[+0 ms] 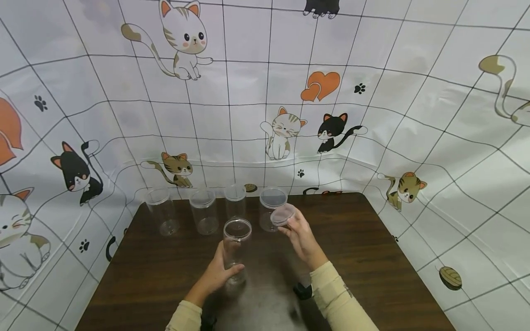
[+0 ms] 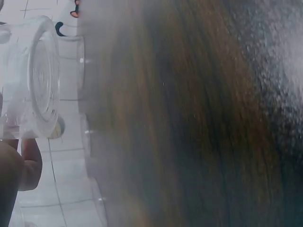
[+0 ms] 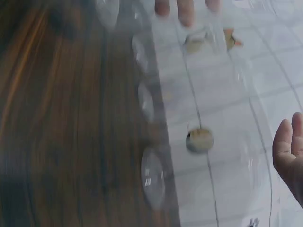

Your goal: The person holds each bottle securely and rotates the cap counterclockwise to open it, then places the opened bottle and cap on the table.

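Apparently at the stage of handling jar and lid as separate parts: holding a clear jar (image 1: 238, 250), roughly upright, in the left grip (image 1: 218, 272), and a round clear lid (image 1: 283, 215) in the right grip (image 1: 304, 234), well apart from each other. Could be closing or opening; cannot tell which. Calls next, by judgement, for a steady jar either way: for closing, a leftward and nearer carry of the lid, levelled and centred over the rim before an even press; for opening, a place for the lid on the dark surface (image 1: 352, 257).

As for position, clasped around the lower body on the jar's left side, with thumb across the near face and rim free above the fingers. Seemingly lifted, to judge by the base in the left wrist view. Pinched at its right edge, the lid, with most of the disc reaching leftward past the fingertips. In line with the rightmost jar (image 1: 266, 211) behind, seen from the head camera; cannot tell how near. Farther left along the back, three more clear jars (image 1: 204, 211). Too blurred for detail, the right wrist view.
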Demonstrator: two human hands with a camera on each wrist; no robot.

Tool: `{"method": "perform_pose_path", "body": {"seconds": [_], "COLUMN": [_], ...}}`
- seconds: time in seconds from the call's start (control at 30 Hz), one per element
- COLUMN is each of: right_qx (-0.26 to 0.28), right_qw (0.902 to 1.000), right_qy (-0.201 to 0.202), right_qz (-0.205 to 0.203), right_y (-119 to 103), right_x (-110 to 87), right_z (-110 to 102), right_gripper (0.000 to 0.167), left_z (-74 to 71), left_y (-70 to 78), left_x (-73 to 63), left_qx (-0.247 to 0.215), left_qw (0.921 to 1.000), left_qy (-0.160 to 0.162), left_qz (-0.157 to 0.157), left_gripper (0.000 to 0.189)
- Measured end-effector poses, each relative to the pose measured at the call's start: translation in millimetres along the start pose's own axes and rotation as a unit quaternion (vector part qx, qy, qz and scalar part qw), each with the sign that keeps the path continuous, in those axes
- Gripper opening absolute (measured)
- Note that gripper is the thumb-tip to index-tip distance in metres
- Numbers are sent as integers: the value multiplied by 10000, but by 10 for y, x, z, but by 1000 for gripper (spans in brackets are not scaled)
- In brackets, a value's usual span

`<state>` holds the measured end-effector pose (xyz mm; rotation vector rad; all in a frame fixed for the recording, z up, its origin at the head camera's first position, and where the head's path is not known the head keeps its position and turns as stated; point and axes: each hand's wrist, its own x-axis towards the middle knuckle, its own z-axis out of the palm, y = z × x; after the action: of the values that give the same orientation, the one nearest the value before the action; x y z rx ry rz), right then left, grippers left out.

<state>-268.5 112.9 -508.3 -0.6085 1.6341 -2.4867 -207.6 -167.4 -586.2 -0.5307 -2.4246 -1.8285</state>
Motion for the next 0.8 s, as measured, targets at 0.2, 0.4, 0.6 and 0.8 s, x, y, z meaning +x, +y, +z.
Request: {"method": "perform_pose_path", "body": {"seconds": [0.2,0.4,0.6,0.8], "right_qx": [-2077,-4123,-5309,-6050], "right_qw": [9596,8688,7957,7459], "right_qy": [1301,1906,1988,1648], "right_qz": [1380,1971,2133,2247], "right_y": [-187,4,174,245], "right_x": [-24,-59,-127,-153], "right_z": [-383,-1034,-1274,-1385], "right_gripper": [64,80,79,64], "left_z": [-75,-134,-183,-242], "left_y": [24,35,14,-15], "left_x": [-4,-39,-57,-28], "left_qx": [122,245,199,363], "left_qw": [9998,9991,9991,9980], "left_qy": [132,314,361,487], "left_qz": [109,-110,-92,-167], "left_gripper": [90,93,91,92]}}
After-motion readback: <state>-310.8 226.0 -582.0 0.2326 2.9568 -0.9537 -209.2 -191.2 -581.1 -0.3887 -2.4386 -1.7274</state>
